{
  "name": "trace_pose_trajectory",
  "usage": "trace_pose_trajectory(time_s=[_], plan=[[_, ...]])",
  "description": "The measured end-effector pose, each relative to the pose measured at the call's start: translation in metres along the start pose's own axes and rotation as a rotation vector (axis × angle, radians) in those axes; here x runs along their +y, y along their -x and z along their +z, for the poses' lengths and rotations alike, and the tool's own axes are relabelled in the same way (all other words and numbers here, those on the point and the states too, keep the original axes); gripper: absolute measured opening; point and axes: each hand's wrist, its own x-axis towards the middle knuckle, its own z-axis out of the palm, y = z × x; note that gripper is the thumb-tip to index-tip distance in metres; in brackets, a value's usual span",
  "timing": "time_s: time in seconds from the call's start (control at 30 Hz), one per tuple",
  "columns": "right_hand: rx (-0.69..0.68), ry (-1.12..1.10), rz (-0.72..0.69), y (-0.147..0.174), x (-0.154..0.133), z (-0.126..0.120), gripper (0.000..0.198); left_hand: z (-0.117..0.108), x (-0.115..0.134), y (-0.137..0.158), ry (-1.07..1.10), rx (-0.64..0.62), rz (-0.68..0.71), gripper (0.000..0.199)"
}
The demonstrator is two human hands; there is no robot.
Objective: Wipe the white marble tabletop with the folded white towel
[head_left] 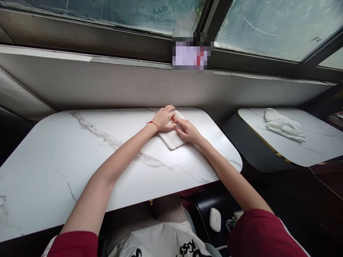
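A folded white cloth (173, 141) with a scalloped edge lies on the white marble-patterned table (88, 153), close to its far side. Across the cloth's left part rests my left hand (164, 119), flat with its fingers extended; a red string is around that wrist. My right hand (188, 131) comes in from the right, its thumb and fingers curled at the cloth's surface. The fingertips of both hands meet near the middle of the cloth. Part of the cloth is hidden under the hands.
Another marble-patterned table (318, 146) stands to the right, with a crumpled white cloth (284, 125) on it. A low wall (120, 85) and windows run behind both tables. Below, a white rounded case (215, 220) sits on a black surface beside my lap.
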Motion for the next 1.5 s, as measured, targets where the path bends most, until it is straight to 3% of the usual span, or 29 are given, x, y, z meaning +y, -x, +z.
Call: trace_pose_trajectory(time_s=[0.1,0.23,0.33,0.47,0.63,0.8,0.9,1.1,1.27,1.5], plan=[[-0.025,-0.178,0.005,0.027,0.000,-0.018,0.036,-0.001,0.012,0.002,0.029,-0.096,0.169,0.020],[-0.014,-0.295,0.081,0.059,0.000,-0.043,0.035,0.000,0.044,0.002,-0.062,-0.177,0.206,0.031],[0.019,-0.125,0.124,0.080,-0.003,-0.050,0.036,0.005,0.075,0.002,-0.163,-0.161,0.263,0.037],[0.074,0.181,0.134,0.119,-0.011,-0.041,0.042,0.016,0.115,0.012,-0.182,-0.101,0.318,0.040],[0.119,0.272,0.251,0.177,-0.018,-0.030,0.061,0.026,0.155,0.033,-0.140,-0.052,0.443,0.039],[0.144,0.387,0.414,0.205,-0.024,-0.030,0.061,0.041,0.177,0.051,-0.123,0.012,0.398,0.053],[0.156,0.445,0.493,0.203,-0.022,-0.028,0.066,0.050,0.175,0.048,-0.030,-0.021,0.353,0.063],[0.092,0.395,0.463,0.175,0.002,-0.030,0.071,0.059,0.144,0.018,0.108,-0.120,0.344,0.073],[0.026,0.356,0.463,0.142,0.035,-0.035,0.070,0.065,0.115,-0.012,0.090,-0.176,0.310,0.074],[-0.017,0.407,0.466,0.080,0.085,-0.030,0.067,0.066,0.072,-0.052,0.071,-0.280,0.146,0.073]])
